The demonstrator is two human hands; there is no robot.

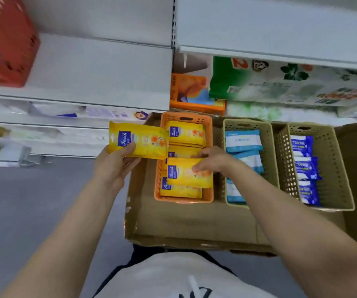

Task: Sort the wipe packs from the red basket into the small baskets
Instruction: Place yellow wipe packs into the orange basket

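My left hand [117, 162] grips a yellow wipe pack [137, 140] in the air just left of the small orange basket [186, 117]. That basket holds several yellow packs. My right hand [210, 160] reaches into it and pinches another yellow pack [186, 178] lying on top. A beige basket [268, 147] in the middle holds light-blue and white packs [243, 140]. The beige basket at the right [334, 168] holds dark-blue packs [302, 145]. The red basket [3, 44] stands on the white shelf at the upper left; its inside is hidden.
The three small baskets sit in an open cardboard box [194, 222] on the grey floor [33, 201]. White shelving [100, 67] rises behind, with an orange carton [192, 93] and green-and-white packaged goods [280, 82] on a lower shelf.
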